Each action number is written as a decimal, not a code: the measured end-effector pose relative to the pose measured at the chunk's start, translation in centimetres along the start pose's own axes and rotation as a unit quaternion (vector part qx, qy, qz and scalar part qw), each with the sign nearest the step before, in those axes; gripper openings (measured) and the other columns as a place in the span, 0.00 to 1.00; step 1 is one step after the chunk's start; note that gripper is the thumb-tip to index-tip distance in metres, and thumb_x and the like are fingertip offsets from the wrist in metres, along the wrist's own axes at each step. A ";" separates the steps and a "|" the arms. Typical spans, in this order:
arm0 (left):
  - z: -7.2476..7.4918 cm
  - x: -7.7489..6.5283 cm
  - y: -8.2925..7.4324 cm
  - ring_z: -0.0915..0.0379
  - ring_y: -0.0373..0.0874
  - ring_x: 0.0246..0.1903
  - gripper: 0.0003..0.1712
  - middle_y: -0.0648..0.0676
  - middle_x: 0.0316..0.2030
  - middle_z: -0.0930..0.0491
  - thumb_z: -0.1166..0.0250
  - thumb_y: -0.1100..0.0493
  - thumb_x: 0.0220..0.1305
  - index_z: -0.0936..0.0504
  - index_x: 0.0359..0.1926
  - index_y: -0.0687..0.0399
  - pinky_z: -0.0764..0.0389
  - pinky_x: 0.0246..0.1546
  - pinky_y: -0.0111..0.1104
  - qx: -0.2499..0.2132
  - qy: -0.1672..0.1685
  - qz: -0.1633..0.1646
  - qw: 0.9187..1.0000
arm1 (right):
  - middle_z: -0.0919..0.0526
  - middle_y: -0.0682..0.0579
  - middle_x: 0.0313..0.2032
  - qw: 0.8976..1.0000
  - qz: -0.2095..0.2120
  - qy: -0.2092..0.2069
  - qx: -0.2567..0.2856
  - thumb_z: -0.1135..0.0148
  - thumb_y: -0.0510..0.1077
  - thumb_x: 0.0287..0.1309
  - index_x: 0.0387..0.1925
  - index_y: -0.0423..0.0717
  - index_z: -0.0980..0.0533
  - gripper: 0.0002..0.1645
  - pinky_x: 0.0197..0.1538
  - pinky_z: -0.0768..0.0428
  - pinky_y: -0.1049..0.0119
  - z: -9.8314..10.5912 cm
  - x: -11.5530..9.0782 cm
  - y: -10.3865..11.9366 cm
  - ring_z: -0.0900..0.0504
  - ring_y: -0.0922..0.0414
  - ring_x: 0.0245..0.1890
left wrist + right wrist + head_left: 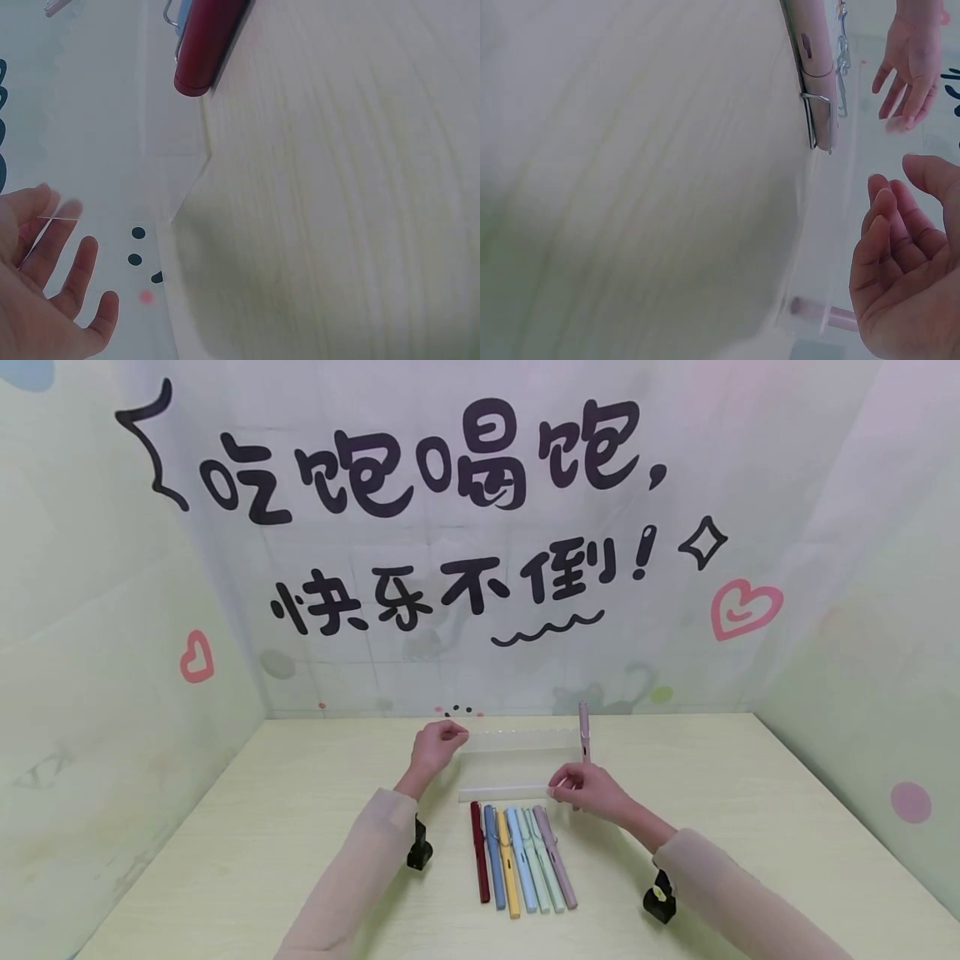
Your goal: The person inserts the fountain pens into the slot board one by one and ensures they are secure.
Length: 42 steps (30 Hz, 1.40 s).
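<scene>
A clear plastic pen stand (517, 793) with a scalloped back edge stands on the table. My left hand (438, 747) pinches its back left corner between thumb and fingertips; in the left wrist view, a thin clear edge passes between the fingers of the left hand (52, 270). My right hand (588, 789) is at the front right corner. In the right wrist view, the right hand (911, 262) has loosely bent fingers, its thumb apart from them. Behind it, a pink pen (584, 722) rises at the stand's right end; the right hand partly hides it.
In front of the stand lies a row of capped pens: dark red (480, 852), blue (494, 860), yellow (509, 868), light blue (521, 860), light green (547, 868) and mauve (556, 860). A printed backdrop (465, 677) rises behind the table (262, 827).
</scene>
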State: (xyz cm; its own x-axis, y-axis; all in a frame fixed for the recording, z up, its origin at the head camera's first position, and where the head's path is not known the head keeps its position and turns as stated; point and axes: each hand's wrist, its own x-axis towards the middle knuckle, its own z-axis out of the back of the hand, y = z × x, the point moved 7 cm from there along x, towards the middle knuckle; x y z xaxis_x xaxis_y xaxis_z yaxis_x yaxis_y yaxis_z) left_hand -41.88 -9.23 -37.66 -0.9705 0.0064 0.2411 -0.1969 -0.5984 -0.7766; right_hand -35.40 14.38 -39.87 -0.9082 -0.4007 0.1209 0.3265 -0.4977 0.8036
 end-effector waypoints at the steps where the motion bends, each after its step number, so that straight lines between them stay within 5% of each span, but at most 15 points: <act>1: 0.0 0.0 0.0 0.25 0.47 0.35 0.08 0.54 0.32 0.20 0.40 0.59 0.58 0.19 0.34 0.59 0.26 0.35 0.38 -0.002 0.000 0.000 1.000 | 0.23 0.47 0.23 1.000 0.001 0.007 0.002 0.41 0.40 0.52 0.31 0.40 0.25 0.06 0.22 0.27 0.66 -0.2 -0.1 0.0 0.28 0.55 0.20; 11: 0.0 0.1 0.2 0.25 0.47 0.35 0.08 0.54 0.32 0.20 0.40 0.58 0.57 0.19 0.33 0.59 0.25 0.34 0.38 -0.003 -0.001 -0.004 1.000 | 0.25 0.52 0.20 0.999 -0.003 0.050 -0.011 0.40 0.39 0.51 0.33 0.39 0.25 0.08 0.19 0.29 0.68 -1.9 -0.3 -0.2 0.30 0.58 0.16; 23: 0.0 0.1 0.3 0.25 0.47 0.36 0.08 0.54 0.32 0.20 0.40 0.58 0.57 0.19 0.34 0.59 0.26 0.36 0.38 0.000 -0.003 0.004 1.000 | 0.28 0.53 0.20 0.997 -0.036 0.054 -0.037 0.38 0.43 0.50 0.38 0.40 0.27 0.14 0.20 0.30 0.68 -3.1 -0.3 -0.8 0.30 0.60 0.15; 42: 0.0 0.0 0.4 0.25 0.47 0.35 0.08 0.54 0.32 0.20 0.39 0.58 0.57 0.19 0.34 0.58 0.25 0.35 0.37 -0.001 -0.004 0.005 1.000 | 0.29 0.54 0.18 0.995 -0.024 0.044 -0.085 0.38 0.38 0.49 0.35 0.39 0.26 0.10 0.19 0.30 0.68 -3.4 -0.5 -0.2 0.31 0.61 0.14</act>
State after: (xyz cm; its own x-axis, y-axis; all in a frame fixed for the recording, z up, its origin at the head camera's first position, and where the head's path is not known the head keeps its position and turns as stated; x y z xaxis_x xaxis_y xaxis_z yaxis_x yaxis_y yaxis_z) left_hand -41.97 -9.45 -37.97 -0.9712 -0.0068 0.2382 -0.1872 -0.5967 -0.7803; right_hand -34.13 12.08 -42.07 -0.8996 -0.4360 0.0265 0.3294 -0.6374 0.6966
